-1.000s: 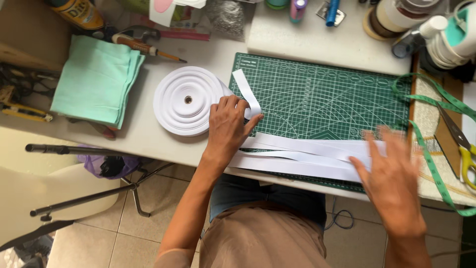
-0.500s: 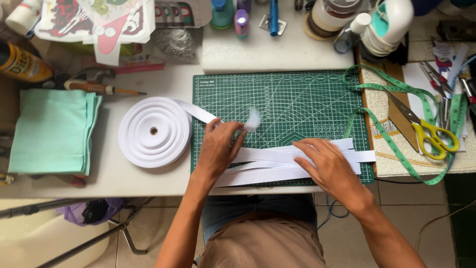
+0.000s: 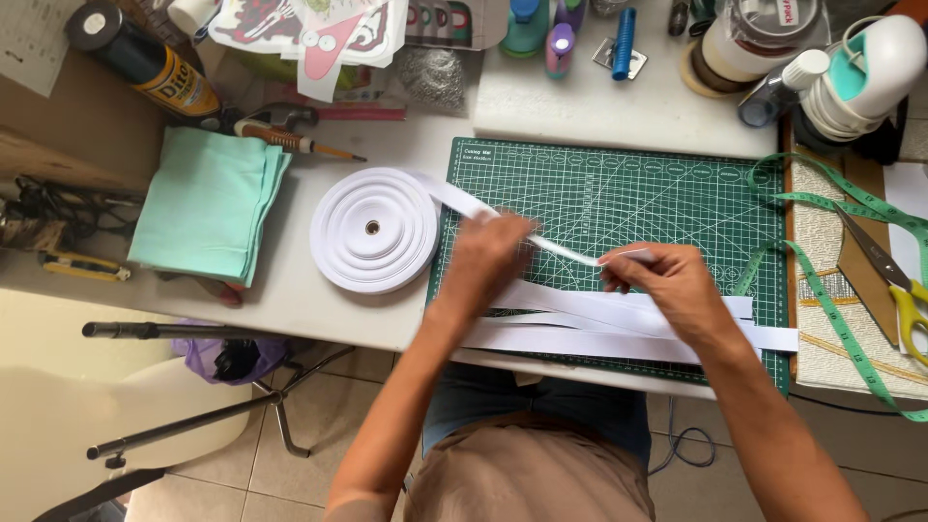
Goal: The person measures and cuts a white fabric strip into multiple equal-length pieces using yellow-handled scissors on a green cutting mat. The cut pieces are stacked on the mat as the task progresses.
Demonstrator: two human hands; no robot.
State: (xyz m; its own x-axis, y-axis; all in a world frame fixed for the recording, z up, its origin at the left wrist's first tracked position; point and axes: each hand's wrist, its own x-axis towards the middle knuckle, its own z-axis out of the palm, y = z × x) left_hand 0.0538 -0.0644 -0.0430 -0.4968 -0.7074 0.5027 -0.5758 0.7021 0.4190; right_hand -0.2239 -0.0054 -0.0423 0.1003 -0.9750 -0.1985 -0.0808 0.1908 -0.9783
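A big roll of white ribbon (image 3: 373,230) lies flat on the white table, left of a green cutting mat (image 3: 667,198). Its loose end runs right across the mat. My left hand (image 3: 488,256) rests on that strand just past the mat's left edge. My right hand (image 3: 667,280) pinches the free end of the white ribbon (image 3: 580,257) between thumb and fingers at the mat's middle. Several cut white strips (image 3: 619,324) lie side by side along the mat's front edge, below both hands.
Folded mint-green cloth (image 3: 208,205) lies left of the roll. A green tape measure (image 3: 831,280) and yellow-handled scissors (image 3: 894,280) sit at the right. Bottles, a spray can (image 3: 145,58), a screwdriver (image 3: 290,140) and papers crowd the back. The table's front edge is near my lap.
My right hand has lifted off the cut strips and taken the ribbon's free end. My left hand has slid slightly up along the strand. The camera view has shifted.
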